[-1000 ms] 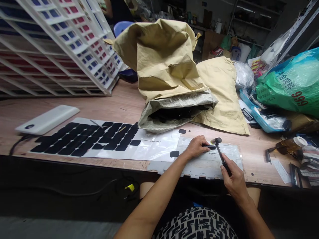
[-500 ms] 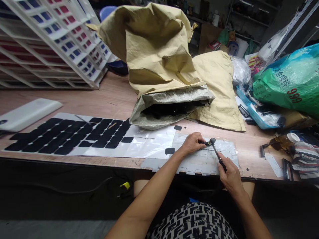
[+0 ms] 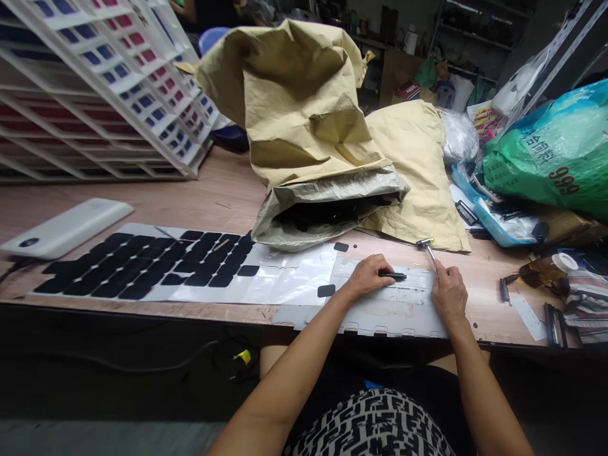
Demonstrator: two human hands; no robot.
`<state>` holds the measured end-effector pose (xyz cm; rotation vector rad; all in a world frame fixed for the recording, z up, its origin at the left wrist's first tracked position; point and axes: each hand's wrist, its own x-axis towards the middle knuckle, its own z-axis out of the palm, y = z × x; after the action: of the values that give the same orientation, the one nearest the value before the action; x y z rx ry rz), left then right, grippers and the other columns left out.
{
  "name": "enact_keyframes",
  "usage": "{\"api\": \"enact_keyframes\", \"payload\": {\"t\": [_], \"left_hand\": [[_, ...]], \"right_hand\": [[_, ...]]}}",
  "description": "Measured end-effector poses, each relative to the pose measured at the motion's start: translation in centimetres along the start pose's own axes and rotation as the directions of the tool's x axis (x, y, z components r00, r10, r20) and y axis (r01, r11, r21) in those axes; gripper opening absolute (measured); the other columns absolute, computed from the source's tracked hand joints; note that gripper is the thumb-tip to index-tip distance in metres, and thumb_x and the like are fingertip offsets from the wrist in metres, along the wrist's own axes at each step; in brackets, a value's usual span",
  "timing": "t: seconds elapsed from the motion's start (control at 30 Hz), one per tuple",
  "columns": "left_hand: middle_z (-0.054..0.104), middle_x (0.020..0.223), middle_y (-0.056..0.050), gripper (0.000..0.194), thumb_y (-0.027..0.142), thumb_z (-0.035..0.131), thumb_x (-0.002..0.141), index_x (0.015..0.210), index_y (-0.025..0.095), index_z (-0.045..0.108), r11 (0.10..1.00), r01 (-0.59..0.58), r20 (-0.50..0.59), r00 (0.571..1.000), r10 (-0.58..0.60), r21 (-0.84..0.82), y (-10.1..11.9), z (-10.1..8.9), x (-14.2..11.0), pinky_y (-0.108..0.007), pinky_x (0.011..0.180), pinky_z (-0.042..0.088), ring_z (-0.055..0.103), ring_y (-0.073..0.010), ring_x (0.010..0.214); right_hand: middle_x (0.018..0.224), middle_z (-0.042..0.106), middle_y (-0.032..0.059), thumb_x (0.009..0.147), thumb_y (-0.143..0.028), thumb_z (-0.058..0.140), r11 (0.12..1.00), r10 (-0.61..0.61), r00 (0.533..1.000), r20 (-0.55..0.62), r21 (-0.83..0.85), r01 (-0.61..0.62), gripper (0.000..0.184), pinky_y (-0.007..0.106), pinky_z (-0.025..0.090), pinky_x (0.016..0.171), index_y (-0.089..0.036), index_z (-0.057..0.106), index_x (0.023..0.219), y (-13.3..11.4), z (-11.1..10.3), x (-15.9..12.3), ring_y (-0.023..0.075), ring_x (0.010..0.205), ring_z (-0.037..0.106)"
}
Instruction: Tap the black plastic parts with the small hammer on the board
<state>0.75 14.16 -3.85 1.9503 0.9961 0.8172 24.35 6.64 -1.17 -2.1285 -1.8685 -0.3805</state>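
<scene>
Though partly hidden, black piece [image 3: 398, 277] seemingly juts from left hand [image 3: 367, 277].

To our left we have a white lattice crate [image 3: 114, 96] standing at a slant, and in front of it a long white case [image 3: 71, 226]. On our right, a green-and-blue plastic bag [image 3: 546, 155] with red digits bulges beside a clear bag [image 3: 458, 136]. Nearer us, an amber bottle [image 3: 539, 273] with a white cap sits next to striped cloth [image 3: 589, 304]. In the dim background we make out shelves [image 3: 479, 37] and probably a pale jug [image 3: 411, 41].
</scene>
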Motion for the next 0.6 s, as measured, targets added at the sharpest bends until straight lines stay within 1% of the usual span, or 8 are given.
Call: {"api": "enact_keyframes", "payload": {"t": [0.13,0.23,0.3,0.37,0.4,0.43,0.53,0.6], "left_hand": [[0.063,0.088,-0.001,0.014,0.029,0.073,0.079,0.090,0.019,0.073,0.996,-0.023,0.031,0.999,0.026,-0.086,1.8,-1.2,-0.7,-0.028,0.073,0.042,0.057,-0.0156,0.082],[0.066,0.090,-0.001,0.021,0.034,0.066,0.086,0.100,0.020,0.071,0.948,0.064,0.238,0.971,0.013,-0.313,4.7,-1.9,-3.7,-0.026,0.071,0.043,0.058,-0.0145,0.079],[0.068,0.089,-0.001,0.024,0.036,0.065,0.087,0.105,0.021,0.071,0.895,0.160,0.472,0.879,0.062,-0.417,6.3,-1.3,-6.8,-0.025,0.071,0.044,0.059,-0.0142,0.077],[0.070,0.087,0.000,0.025,0.037,0.069,0.084,0.103,0.021,0.073,0.890,0.221,0.628,0.773,0.090,-0.399,6.7,0.5,-10.1,-0.024,0.070,0.044,0.061,-0.0142,0.076],[0.071,0.086,0.000,0.025,0.037,0.071,0.081,0.101,0.022,0.074,0.907,0.241,0.657,0.752,0.051,-0.346,6.4,1.9,-11.6,-0.024,0.069,0.044,0.061,-0.0143,0.076],[0.071,0.085,0.000,0.025,0.036,0.072,0.079,0.099,0.022,0.075,0.925,0.268,0.653,0.757,-0.029,-0.270,5.9,3.3,-12.9,-0.024,0.069,0.044,0.061,-0.0146,0.075],[0.074,0.091,0.000,0.028,0.035,0.069,0.078,0.103,0.025,0.074,0.911,0.410,0.536,0.778,-0.328,-0.037,3.2,7.5,-15.0,-0.027,0.075,0.047,0.065,-0.0193,0.084],[0.075,0.102,-0.003,0.032,0.039,0.065,0.080,0.109,0.026,0.073,0.859,0.507,0.468,0.742,-0.479,0.075,1.2,9.4,-15.1,-0.032,0.083,0.050,0.067,-0.0243,0.096]], "right_hand": [[0.090,0.054,0.0085,0.096,-0.019,0.045,0.996,-0.031,0.998,-0.054,-0.081,0.027,0.038,0.031,0.033,0.068,-0.022,0.065,0.128,0.0,0.7,-0.2,0.0213,0.083,0.043],[0.090,0.053,0.0086,0.095,-0.021,0.046,0.993,-0.044,0.998,-0.052,-0.109,0.039,0.038,0.031,0.031,0.068,-0.022,0.064,0.129,-0.2,0.7,-0.2,0.0217,0.083,0.042],[0.092,0.052,0.0087,0.094,-0.021,0.046,0.992,-0.049,0.998,-0.040,-0.121,0.044,0.039,0.032,0.030,0.068,-0.021,0.062,0.130,-0.3,0.6,-0.2,0.0216,0.083,0.042],[0.092,0.052,0.0091,0.093,-0.020,0.047,0.990,-0.048,0.998,-0.034,-0.133,0.043,0.039,0.032,0.031,0.068,-0.020,0.061,0.130,-0.5,0.5,-0.1,0.0219,0.084,0.042],[0.092,0.052,0.0092,0.093,-0.020,0.047,0.989,-0.049,0.998,-0.032,-0.140,0.044,0.039,0.032,0.031,0.068,-0.019,0.060,0.130,-0.6,0.5,-0.1,0.0221,0.084,0.042],[0.092,0.052,0.0093,0.093,-0.019,0.047,0.988,-0.053,0.998,-0.030,-0.147,0.048,0.039,0.032,0.032,0.068,-0.019,0.060,0.130,-0.6,0.4,-0.1,0.0223,0.084,0.043],[0.091,0.052,0.0094,0.093,-0.020,0.046,0.985,-0.066,0.997,-0.032,-0.165,0.060,0.039,0.032,0.032,0.068,-0.018,0.060,0.130,-0.6,0.4,-0.1,0.0225,0.083,0.043],[0.091,0.053,0.0094,0.094,-0.020,0.045,0.983,-0.074,0.997,-0.039,-0.170,0.066,0.040,0.032,0.032,0.068,-0.018,0.060,0.131,-0.6,0.5,-0.1,0.0226,0.083,0.044]]}}
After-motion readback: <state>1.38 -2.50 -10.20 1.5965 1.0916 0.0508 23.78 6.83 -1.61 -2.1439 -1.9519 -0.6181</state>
